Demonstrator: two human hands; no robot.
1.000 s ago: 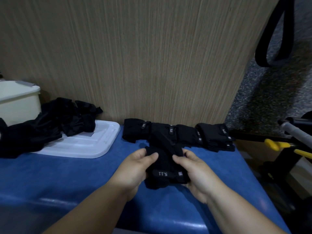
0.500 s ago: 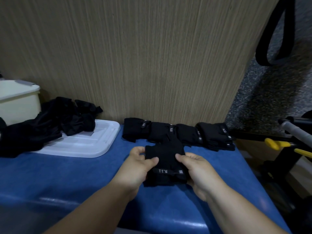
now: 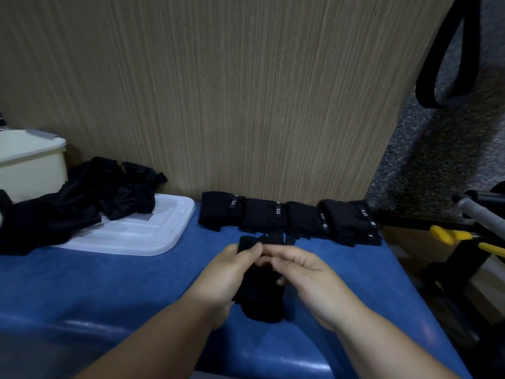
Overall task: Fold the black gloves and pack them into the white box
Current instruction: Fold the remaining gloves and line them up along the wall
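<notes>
Together, the left hand [image 3: 226,277] and right hand [image 3: 308,280] pinched a black glove [image 3: 262,299] between curled fingers and thumbs on the blue table [image 3: 109,283], just nearer than four folded gloves [image 3: 262,214].

Left hand [image 3: 224,274], right hand [image 3: 308,280] grip black glove [image 3: 259,303].

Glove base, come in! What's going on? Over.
Left hand and right hand hold black glove mid-fold. Folded gloves rowed behind it. Nothing in the way.

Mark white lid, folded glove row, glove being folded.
white lid [image 3: 164,227], head view, bare flat top.
folded glove row [image 3: 262,214], head view, second glove from left.
glove being folded [image 3: 262,307], head view, its near end.
</notes>
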